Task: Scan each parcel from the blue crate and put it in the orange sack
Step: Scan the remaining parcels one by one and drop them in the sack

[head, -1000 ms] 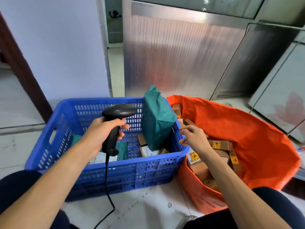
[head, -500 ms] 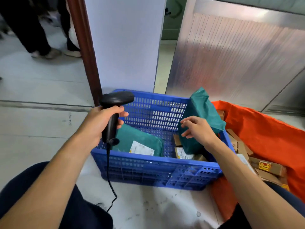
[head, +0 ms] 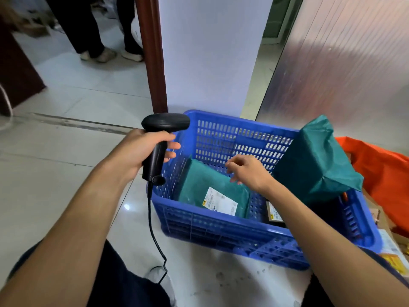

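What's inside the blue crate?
A flat green parcel with a white label, a tall green parcel and a small box partly hidden under the right arm. What lies beneath them cannot be seen.

The crate (head: 221, 227) stands on the floor (head: 66, 162) before you, with the sack (head: 380, 165) just beside its right wall. Inside, a flat parcel (head: 199, 185) lies at the left and a tall parcel (head: 314, 165) stands in the far right corner. The scanner (head: 159, 138) in your left hand (head: 137, 151) is at the crate's left wall.
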The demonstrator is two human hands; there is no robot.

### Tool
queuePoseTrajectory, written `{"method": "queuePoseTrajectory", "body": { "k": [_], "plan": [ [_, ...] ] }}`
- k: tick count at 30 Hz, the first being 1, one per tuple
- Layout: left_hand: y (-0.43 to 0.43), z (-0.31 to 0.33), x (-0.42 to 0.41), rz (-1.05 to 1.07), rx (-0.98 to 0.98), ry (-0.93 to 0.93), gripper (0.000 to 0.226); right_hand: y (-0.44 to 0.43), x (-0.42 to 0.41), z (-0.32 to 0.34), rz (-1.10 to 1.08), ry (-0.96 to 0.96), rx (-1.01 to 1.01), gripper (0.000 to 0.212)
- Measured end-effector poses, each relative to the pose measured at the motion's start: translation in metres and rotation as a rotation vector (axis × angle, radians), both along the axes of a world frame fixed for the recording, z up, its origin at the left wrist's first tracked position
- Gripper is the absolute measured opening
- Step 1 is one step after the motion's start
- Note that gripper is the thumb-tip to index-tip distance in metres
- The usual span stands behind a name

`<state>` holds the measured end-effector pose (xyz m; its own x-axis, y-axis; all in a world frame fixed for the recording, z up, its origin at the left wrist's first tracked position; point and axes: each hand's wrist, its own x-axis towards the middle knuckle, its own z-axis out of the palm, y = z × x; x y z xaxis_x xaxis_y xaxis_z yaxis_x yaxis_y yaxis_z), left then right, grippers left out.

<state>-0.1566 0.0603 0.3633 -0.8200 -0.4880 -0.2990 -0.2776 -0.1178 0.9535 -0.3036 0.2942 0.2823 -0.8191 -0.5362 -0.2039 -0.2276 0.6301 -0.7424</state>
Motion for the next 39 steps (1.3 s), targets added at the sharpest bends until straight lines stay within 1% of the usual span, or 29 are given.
{"method": "queuePoseTrajectory", "body": {
  "k": [4,6,8,10,13,15,18,20,22,24,26,28,29,30,32,34,37,39],
  "plan": [
    [-0.015,-0.013,-0.011,-0.055,0.07,-0.091,0.025,-0.036,0.0,-0.021,0.061,-0.097,0.002,0.03],
    [-0.02,-0.019,-0.015,-0.053,0.076,-0.122,0.021,-0.053,-0.001,-0.032,0.064,-0.115,0.015,0.03],
    [-0.022,-0.023,-0.018,-0.05,0.08,-0.138,0.017,-0.066,0.0,-0.045,0.121,-0.073,0.122,0.029],
    [-0.026,-0.024,-0.02,-0.049,0.083,-0.141,0.017,-0.079,0.004,-0.062,0.235,-0.053,0.289,0.031],
    [-0.032,-0.026,-0.025,-0.044,0.088,-0.124,0.019,-0.101,0.013,-0.083,0.363,-0.054,0.521,0.041],
    [-0.03,-0.026,-0.026,-0.049,0.086,-0.117,0.019,-0.114,0.016,-0.09,0.373,-0.009,0.612,0.047],
    [-0.03,-0.029,-0.028,-0.058,0.079,-0.134,0.017,-0.138,0.015,-0.097,0.332,0.06,0.696,0.06],
    [-0.028,-0.029,-0.027,-0.067,0.069,-0.137,0.017,-0.147,0.012,-0.099,0.293,0.111,0.729,0.06],
    [-0.028,-0.031,-0.026,-0.07,0.062,-0.15,0.017,-0.153,0.007,-0.102,0.252,0.124,0.731,0.056],
    [-0.029,-0.032,-0.026,-0.064,0.061,-0.161,0.017,-0.157,0.003,-0.104,0.19,0.176,0.696,0.055],
    [-0.031,-0.033,-0.027,-0.053,0.063,-0.17,0.017,-0.16,-0.002,-0.106,0.106,0.27,0.622,0.06],
    [-0.032,-0.034,-0.027,-0.048,0.06,-0.18,0.016,-0.162,-0.009,-0.11,0.075,0.364,0.594,0.07],
    [-0.033,-0.035,-0.027,-0.045,0.058,-0.186,0.015,-0.163,-0.014,-0.112,0.085,0.365,0.601,0.075],
    [-0.033,-0.036,-0.028,-0.04,0.055,-0.191,0.015,-0.163,-0.019,-0.114,0.091,0.321,0.603,0.079],
    [-0.034,-0.037,-0.028,-0.029,0.052,-0.196,0.014,-0.164,-0.028,-0.119,0.073,0.183,0.581,0.079],
    [-0.034,-0.038,-0.03,-0.024,0.053,-0.198,0.014,-0.163,-0.035,-0.125,0.026,0.122,0.557,0.073],
    [-0.033,-0.04,-0.032,-0.026,0.048,-0.2,0.015,-0.158,-0.044,-0.129,-0.04,0.12,0.566,0.061],
    [-0.032,-0.041,-0.034,-0.028,0.042,-0.204,0.015,-0.154,-0.05,-0.128,-0.042,0.141,0.575,0.051]
  ]
}}
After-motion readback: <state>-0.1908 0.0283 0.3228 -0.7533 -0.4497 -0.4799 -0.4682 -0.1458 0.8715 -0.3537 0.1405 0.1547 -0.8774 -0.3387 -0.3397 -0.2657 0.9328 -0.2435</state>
